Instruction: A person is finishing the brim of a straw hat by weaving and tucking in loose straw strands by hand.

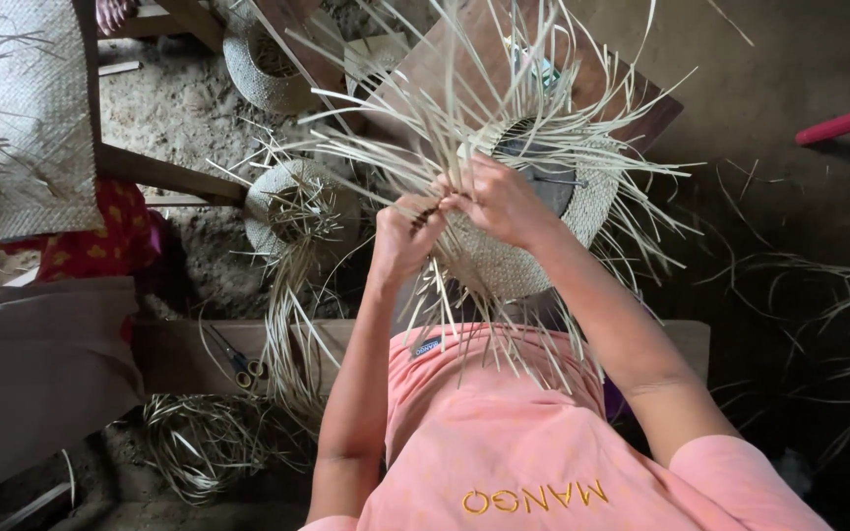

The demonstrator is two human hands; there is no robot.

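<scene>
Both hands pinching loose straw strands at rim of half-woven basket point(518, 251), held up in front of chest: left hand point(400, 236) grip clenched on strands, right hand point(499, 197) likewise. Base and lower wall woven; many strands unwoven, rim unfinished. Similar baskets point(297, 202) on floor

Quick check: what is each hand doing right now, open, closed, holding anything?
Left hand: closed, pinching straw strips of the half-woven hat.
Right hand: closed on strips at the hat's edge.
</scene>
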